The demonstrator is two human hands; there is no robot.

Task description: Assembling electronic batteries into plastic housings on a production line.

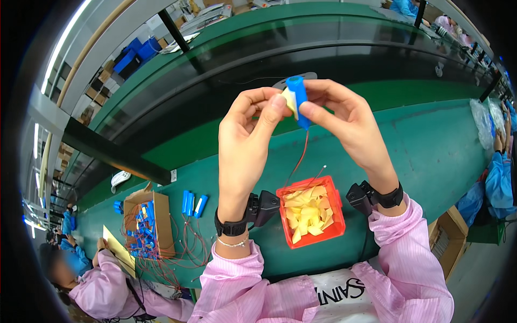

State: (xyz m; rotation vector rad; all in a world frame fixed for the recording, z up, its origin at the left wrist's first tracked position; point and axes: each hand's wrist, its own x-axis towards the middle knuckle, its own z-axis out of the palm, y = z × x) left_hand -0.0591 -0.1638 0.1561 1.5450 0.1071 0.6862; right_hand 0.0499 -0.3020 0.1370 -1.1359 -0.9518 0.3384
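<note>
Room: a long factory hall with strip lights at the left; other people in pink and blue coats sit along the line.
Desk (431,156): green surface, it runs beside a dark conveyor belt (301,64).
Cardboard box (161,212): on the desk at the left, full of blue cells with red wires.
Red tray (335,207): on the desk between both wrists, filled with yellow paper pieces.
Left hand (245,142): raised, fingers closed on a yellow paper piece (290,100) against the cell.
Right hand (350,121): raised, it pinches the blue cylindrical cell (298,97).
Cell: held upright above the tray; red and black wires hang from it.
</note>
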